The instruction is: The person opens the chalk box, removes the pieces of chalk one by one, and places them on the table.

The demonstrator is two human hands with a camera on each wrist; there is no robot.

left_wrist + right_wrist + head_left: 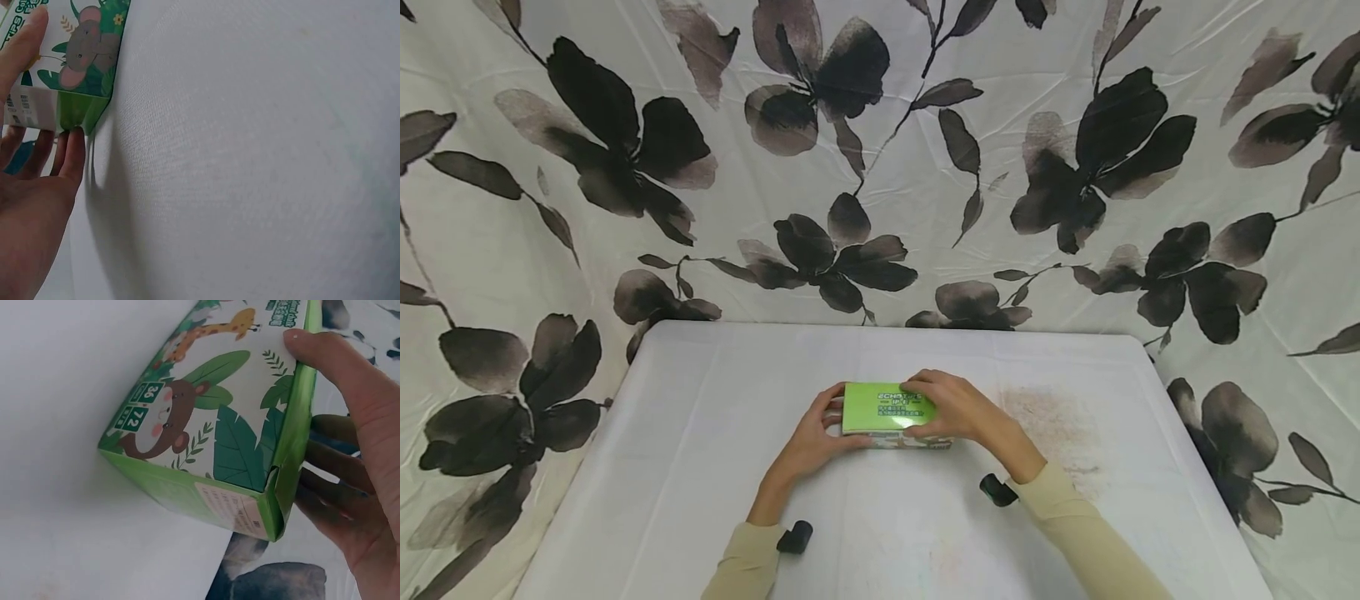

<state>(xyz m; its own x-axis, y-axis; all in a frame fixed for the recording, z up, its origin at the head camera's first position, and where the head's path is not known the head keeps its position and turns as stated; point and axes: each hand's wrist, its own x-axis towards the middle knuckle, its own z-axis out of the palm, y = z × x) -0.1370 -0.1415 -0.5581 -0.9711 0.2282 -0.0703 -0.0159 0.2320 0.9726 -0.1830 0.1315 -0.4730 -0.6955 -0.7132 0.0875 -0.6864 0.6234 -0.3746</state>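
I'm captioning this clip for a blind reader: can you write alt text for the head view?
Two hands grip a bright green rectangular cardboard box on a white cloth-covered table, the left hand at its left end, the right hand over its right end. Behind hangs a cream fabric backdrop with dark flowers.

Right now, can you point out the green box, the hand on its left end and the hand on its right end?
green box [883, 407]: head view, on its green top face.
left hand [811, 442]: head view, on the back of the hand.
right hand [958, 408]: head view, on the back of the hand.
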